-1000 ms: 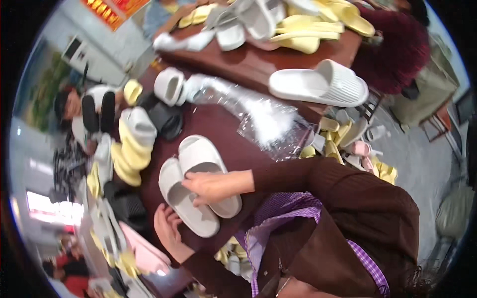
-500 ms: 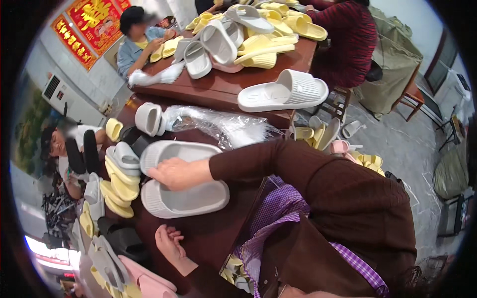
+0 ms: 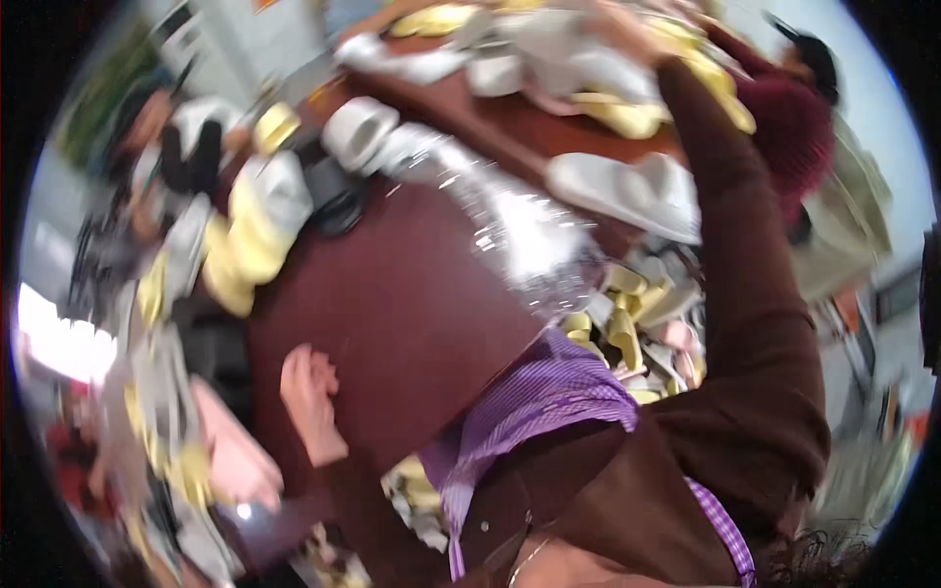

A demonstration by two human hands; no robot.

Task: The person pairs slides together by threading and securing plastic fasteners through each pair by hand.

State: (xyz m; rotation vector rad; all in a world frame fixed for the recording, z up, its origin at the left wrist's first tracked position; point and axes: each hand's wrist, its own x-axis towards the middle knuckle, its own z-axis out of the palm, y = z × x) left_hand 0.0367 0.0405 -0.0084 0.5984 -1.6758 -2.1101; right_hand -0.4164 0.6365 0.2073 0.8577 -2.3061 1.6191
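Observation:
Stretched far forward, my right hand (image 3: 630,37) is at the heap of slippers on the far table. Motion smears its fingers, and I cannot tell whether it grips anything. Grey slippers (image 3: 552,44) lie just left of it, and yellow slippers (image 3: 701,64) just right. My left hand (image 3: 312,392) hovers over the left part of the near dark-red table (image 3: 392,294), its fingers loosely curled and apart, holding nothing. A white slipper (image 3: 618,191) rests on the far table's near edge, below my right forearm.
Clear plastic bags (image 3: 524,220) lie along the near table's far side. Stacked yellow slippers (image 3: 240,245), black slippers (image 3: 333,196) and pink slippers (image 3: 230,446) line its left side. More slippers (image 3: 637,314) are piled low at the right. A person in dark red (image 3: 799,147) sits at the far right.
My right hand has left the near table and reached forward to the far heap. The grey slipper pair no longer lies on the near table. My view has turned, and my left hand stays low.

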